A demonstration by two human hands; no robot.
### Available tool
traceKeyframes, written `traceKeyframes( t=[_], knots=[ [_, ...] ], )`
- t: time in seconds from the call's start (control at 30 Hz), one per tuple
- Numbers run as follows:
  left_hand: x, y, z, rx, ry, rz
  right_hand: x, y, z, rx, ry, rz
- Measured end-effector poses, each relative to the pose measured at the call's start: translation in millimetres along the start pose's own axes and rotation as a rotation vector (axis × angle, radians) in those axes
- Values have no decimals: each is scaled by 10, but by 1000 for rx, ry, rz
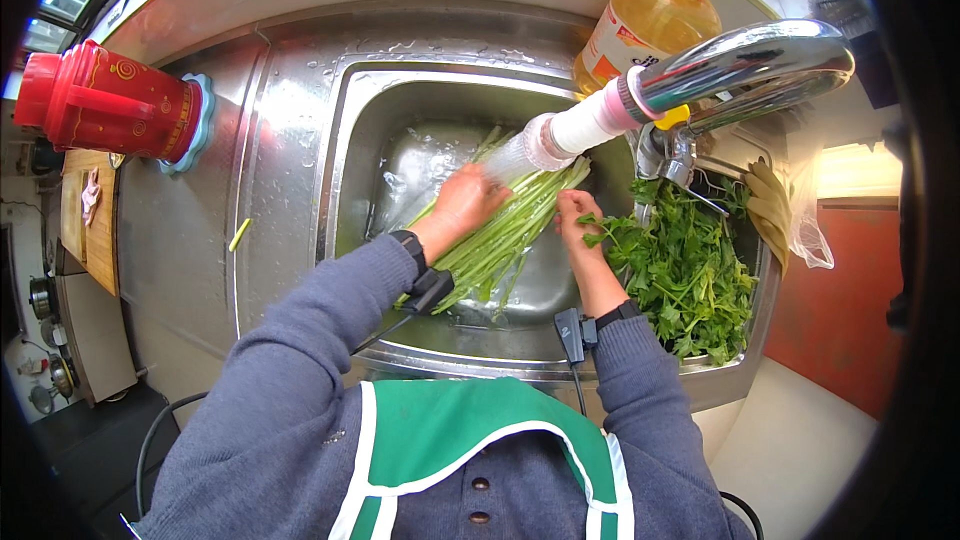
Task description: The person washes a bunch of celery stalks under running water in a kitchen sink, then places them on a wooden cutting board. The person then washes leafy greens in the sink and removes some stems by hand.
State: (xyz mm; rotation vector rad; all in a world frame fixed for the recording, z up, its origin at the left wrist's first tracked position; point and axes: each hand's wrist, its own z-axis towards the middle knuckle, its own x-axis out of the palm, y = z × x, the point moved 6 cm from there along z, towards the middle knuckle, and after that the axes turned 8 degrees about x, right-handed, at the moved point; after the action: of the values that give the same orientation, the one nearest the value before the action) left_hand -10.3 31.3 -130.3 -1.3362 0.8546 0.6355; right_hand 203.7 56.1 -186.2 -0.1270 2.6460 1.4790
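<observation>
A bundle of green celery stalks (517, 221) lies slantwise in the stainless steel sink basin (360, 165). Water runs onto it from the white filter nozzle (589, 124) of a chrome faucet (757, 52). My left hand (463, 202) rests on the upper part of the stalks under the stream; its fingertips are partly lost in the water. Beside the stalks' right ends is my right hand (581, 221), its fingers curled; whether it grips a stalk is not clear. Leafy celery tops (690, 270) fill the smaller basin on the right, some leaves reaching my right wrist.
A pump bottle of yellow liquid (649, 22) stands behind the faucet. On the left counter are a red jug (124, 105) on a blue mat and a cut stalk piece (240, 234). Tan rubber gloves (769, 206) and a clear plastic bag (806, 217) hang at the right.
</observation>
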Motion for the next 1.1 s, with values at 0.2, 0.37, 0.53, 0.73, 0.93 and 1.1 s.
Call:
traceKeyframes(
  t=[0.2, 0.37, 0.53, 0.73, 0.93, 1.1],
  knots=[
    [490, -89, 211, -92, 54, 223, 178, 135, -111, 192, 88, 36],
    [483, -97, 222, -105, -143, 141, 156, 176, -179, 245, 92, 67],
    [286, -181, 120, -79, -100, -81, 220, 298, -210, 177, 135, 127],
    [-40, -391, -110, -52, -226, -381, 375, 407, -335, 193, 173, 353],
    [-259, -473, -251, -73, -344, -497, 468, 535, -461, 160, 429, 372],
    [-282, -455, -286, -131, -226, -514, 532, 607, -555, 153, 504, 348]
  ],
)
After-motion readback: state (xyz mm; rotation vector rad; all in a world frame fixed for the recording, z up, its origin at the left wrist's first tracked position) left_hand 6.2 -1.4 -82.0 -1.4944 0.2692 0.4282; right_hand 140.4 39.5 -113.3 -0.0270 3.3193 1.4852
